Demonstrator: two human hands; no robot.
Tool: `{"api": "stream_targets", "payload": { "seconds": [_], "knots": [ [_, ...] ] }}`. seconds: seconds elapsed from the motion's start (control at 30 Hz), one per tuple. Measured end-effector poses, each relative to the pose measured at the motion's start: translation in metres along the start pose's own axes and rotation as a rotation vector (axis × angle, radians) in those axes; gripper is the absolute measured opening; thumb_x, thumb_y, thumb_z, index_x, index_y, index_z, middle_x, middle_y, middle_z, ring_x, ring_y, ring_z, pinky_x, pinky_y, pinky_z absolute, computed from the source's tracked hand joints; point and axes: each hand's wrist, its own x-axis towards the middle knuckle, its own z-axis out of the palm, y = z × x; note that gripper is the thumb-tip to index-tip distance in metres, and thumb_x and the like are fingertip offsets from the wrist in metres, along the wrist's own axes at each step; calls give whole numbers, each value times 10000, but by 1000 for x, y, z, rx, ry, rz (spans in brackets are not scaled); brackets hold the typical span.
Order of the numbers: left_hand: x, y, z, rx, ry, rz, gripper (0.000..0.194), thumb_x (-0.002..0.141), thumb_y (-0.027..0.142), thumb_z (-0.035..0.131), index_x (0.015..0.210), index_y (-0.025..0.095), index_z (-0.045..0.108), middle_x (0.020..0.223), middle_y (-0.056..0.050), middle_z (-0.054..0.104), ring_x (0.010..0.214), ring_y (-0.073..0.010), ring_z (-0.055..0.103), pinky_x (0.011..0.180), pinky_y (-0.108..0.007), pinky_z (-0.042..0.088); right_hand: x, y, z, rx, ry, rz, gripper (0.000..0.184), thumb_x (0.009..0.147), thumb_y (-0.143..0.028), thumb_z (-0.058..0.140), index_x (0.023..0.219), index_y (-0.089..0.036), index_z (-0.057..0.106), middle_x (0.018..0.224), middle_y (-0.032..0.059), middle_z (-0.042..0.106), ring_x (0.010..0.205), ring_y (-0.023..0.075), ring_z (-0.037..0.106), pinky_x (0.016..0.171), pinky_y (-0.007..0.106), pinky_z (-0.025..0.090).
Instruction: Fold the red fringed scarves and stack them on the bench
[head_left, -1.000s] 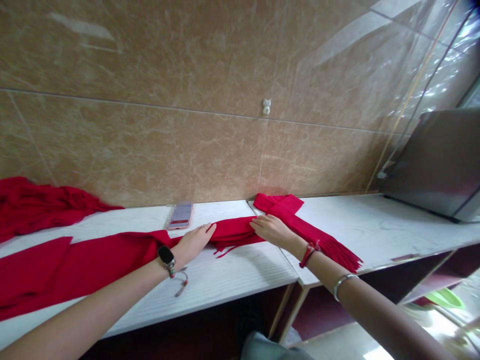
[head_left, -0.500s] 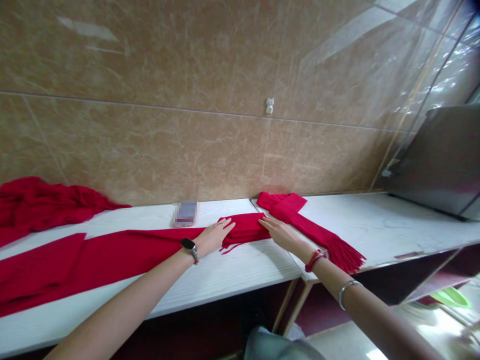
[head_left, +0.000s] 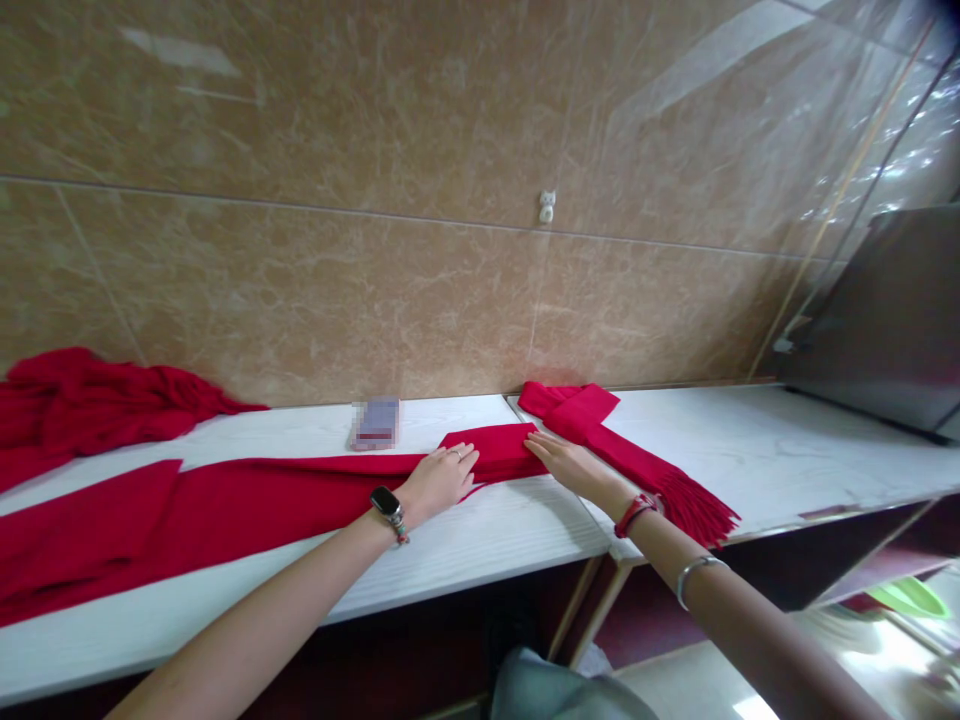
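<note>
A long red scarf (head_left: 270,492) runs along the white tabletop from the left, its right end folded into a flat, layered bundle (head_left: 501,443). My left hand (head_left: 442,478) lies over the bundle's left front part, fingers stretched out and close together. Part of the fringe peeks out beneath it. At the bundle's right end rests my right hand (head_left: 570,465), fingers extended and flat against the cloth. To the right of it lies another red scarf (head_left: 637,462), folded over at the back, with its fringe toward the front edge. The underside of each hand is hidden.
A crumpled heap of red cloth (head_left: 112,400) lies at the back left by the tiled wall. A phone-like object (head_left: 377,424), partly blurred, sits behind the long scarf. A dark metal box (head_left: 885,310) stands at the far right. The white table (head_left: 750,425) has open shelves below.
My left hand has slid a little forward and down over the bundle's front left edge, covering more of the fringe. My right hand stays at the right end. The view has shifted slightly.
</note>
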Motion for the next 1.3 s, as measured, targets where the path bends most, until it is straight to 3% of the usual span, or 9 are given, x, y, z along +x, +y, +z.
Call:
{"api": "stream_targets", "payload": {
  "seconds": [0.1,0.27,0.5,0.63,0.8,0.9,1.0,1.1,1.3],
  "knots": [
    [4,-1,3,-4,16,-19,307,887,214,437,1156,112,544,1258,-131,530,1164,-202,493,954,-340,422,-1,0,1,-22,-1,-11,411,804,-2,426,1197,-84,515,1230,186,544,1176,246,474,942,397,442],
    [7,-4,4,23,-12,0,346,853,59,395,1163,121,537,1209,-117,572,1138,-178,519,926,-308,449,0,6,0,-22,0,-21,425,798,8,420,1204,-82,510,1249,176,532,1178,234,472,966,379,424],
    [0,-2,18,42,-13,46,397,814,14,400,1183,99,519,1248,-132,536,1182,-178,476,978,-317,408,-11,1,7,33,-44,-9,532,755,43,368,1267,-67,457,1290,185,490,1223,221,419,986,380,412],
    [-1,-1,12,19,-1,44,353,842,70,411,1170,109,535,1241,-120,547,1181,-178,476,986,-318,386,-15,-1,10,70,-57,48,590,708,74,334,1274,-47,448,1298,191,481,1219,221,425,999,377,401],
    [12,-1,-6,-15,22,-75,358,929,248,323,1227,157,500,1346,-98,444,1259,-223,373,1005,-429,326,14,6,-3,164,-55,115,484,759,-6,376,1214,-78,523,1248,166,536,1197,228,453,976,373,423],
    [22,-5,-1,-78,-83,-92,414,935,262,286,1304,128,416,1391,-118,376,1290,-225,320,1020,-417,299,44,1,-8,158,-36,159,382,864,-133,362,1206,-85,526,1243,175,538,1194,231,458,972,397,416],
    [24,-8,13,-122,-148,-89,442,930,266,286,1340,120,364,1423,-122,316,1317,-228,260,1043,-432,249,61,-14,2,69,-115,215,369,904,-197,350,1221,-88,505,1264,188,515,1219,249,426,958,427,409],
    [20,-9,18,-140,-159,-76,462,935,273,266,1365,109,317,1444,-119,269,1336,-223,208,1056,-441,218,55,-27,17,7,-217,282,355,909,-239,375,1223,-127,499,1288,188,491,1228,283,406,921,491,412],
    [17,-7,13,-192,-209,-84,470,946,287,245,1377,106,291,1451,-111,251,1343,-209,186,1068,-426,197,26,-10,23,26,-436,476,361,934,-239,286,1233,-218,487,1419,136,335,1282,310,310,887,624,357]
  ]
}}
